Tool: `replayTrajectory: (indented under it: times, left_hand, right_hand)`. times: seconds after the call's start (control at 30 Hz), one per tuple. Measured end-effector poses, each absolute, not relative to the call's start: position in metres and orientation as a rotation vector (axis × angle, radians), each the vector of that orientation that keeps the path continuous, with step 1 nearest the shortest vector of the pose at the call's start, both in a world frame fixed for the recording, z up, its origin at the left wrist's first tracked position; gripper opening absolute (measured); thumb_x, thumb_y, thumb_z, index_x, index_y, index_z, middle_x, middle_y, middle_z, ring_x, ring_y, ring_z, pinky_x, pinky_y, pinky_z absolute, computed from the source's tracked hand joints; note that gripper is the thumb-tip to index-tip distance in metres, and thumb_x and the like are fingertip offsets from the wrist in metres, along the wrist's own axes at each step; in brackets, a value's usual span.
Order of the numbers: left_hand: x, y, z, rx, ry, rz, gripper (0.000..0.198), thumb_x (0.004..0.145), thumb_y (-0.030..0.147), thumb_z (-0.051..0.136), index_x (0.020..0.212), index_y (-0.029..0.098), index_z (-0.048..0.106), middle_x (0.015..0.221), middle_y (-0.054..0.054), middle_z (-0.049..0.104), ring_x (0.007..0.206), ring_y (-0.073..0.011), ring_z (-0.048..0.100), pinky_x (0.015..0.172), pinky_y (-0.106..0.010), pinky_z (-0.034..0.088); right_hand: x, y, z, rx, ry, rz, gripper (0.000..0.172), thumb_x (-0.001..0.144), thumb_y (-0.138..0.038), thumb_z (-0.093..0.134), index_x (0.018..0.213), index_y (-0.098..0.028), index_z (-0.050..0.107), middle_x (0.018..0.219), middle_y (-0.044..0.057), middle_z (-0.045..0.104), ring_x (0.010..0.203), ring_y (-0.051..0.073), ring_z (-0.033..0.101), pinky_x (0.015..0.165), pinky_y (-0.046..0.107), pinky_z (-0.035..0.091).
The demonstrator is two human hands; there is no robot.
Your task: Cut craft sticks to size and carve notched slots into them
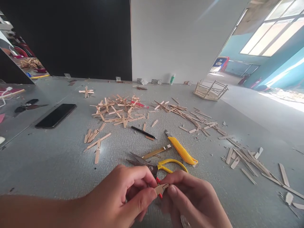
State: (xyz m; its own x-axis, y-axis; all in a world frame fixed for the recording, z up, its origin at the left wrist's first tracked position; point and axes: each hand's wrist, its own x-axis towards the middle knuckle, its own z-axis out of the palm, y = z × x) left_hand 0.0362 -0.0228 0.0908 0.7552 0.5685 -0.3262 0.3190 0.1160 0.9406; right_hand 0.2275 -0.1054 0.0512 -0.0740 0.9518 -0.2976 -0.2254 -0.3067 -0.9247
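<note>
A short broken piece of wooden craft stick point(159, 189) is pinched between my two hands, low in the middle of the view. My left hand point(133, 193) has its thumb and forefinger closed on the left end. The right end is in the pinch of my right hand point(192, 196). Small red parts point(158, 180) show behind the piece; what they belong to is hidden. Just beyond my fingers lie yellow-handled scissors point(154, 170) with blades spread, partly covered by my right hand. A yellow utility knife point(181, 149) and a flat gold-coloured strip point(155, 152) lie behind them.
Crossed craft sticks point(123, 109) are heaped at mid-table, with a black pen point(142, 132) in front. Loose sticks point(249, 160) trail down the right side. A phone point(56, 115) lies left. A stick frame point(210, 91) and a small bottle point(172, 79) stand near the back panel point(180, 41).
</note>
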Motion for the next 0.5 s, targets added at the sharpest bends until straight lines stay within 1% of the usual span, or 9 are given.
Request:
replayTrajectory:
  times: [0.13, 0.23, 0.33, 0.43, 0.5]
  left_hand:
    - [0.037, -0.029, 0.083, 1.435, 0.794, 0.239, 0.049, 0.096, 0.069, 0.054, 0.086, 0.021, 0.056, 0.058, 0.008, 0.046, 0.046, -0.008, 0.037, 0.044, -0.02, 0.028]
    - [0.037, -0.032, 0.079, 1.364, 0.785, 0.23, 0.051, 0.095, 0.071, 0.055, 0.085, 0.021, 0.054, 0.058, 0.009, 0.044, 0.046, -0.0076, 0.034, 0.045, -0.021, 0.026]
    - [0.039, -0.034, 0.077, 1.264, 0.77, 0.213, 0.054, 0.092, 0.074, 0.057, 0.084, 0.021, 0.053, 0.06, 0.009, 0.041, 0.046, -0.007, 0.031, 0.044, -0.021, 0.023]
    - [0.04, -0.032, 0.074, 1.198, 0.75, 0.201, 0.057, 0.089, 0.077, 0.059, 0.084, 0.021, 0.054, 0.06, 0.009, 0.041, 0.046, -0.0067, 0.03, 0.042, -0.021, 0.02]
    - [0.04, -0.03, 0.073, 1.175, 0.732, 0.177, 0.056, 0.089, 0.076, 0.061, 0.085, 0.02, 0.055, 0.06, 0.009, 0.041, 0.046, -0.0065, 0.031, 0.041, -0.021, 0.02]
  right_hand:
    - [0.224, -0.104, 0.047, -1.151, -0.791, 1.642, 0.043, 0.087, -0.058, 0.076, 0.088, -0.015, 0.067, 0.064, 0.0, 0.058, 0.053, 0.008, 0.05, 0.048, 0.018, 0.038]
    - [0.22, -0.104, 0.044, -1.161, -0.796, 1.624, 0.046, 0.087, -0.061, 0.075, 0.087, -0.016, 0.066, 0.062, -0.001, 0.056, 0.054, 0.008, 0.047, 0.051, 0.018, 0.038]
    - [0.219, -0.105, 0.043, -1.187, -0.836, 1.601, 0.048, 0.089, -0.064, 0.07, 0.088, -0.016, 0.063, 0.063, -0.003, 0.053, 0.052, 0.007, 0.043, 0.05, 0.018, 0.037]
    - [0.218, -0.106, 0.042, -1.168, -0.835, 1.607, 0.045, 0.092, -0.062, 0.068, 0.088, -0.017, 0.06, 0.063, -0.004, 0.05, 0.049, 0.007, 0.039, 0.047, 0.019, 0.036]
    - [0.217, -0.106, 0.04, -1.158, -0.819, 1.581, 0.043, 0.092, -0.059, 0.07, 0.087, -0.017, 0.061, 0.063, -0.004, 0.051, 0.05, 0.007, 0.039, 0.048, 0.019, 0.036]
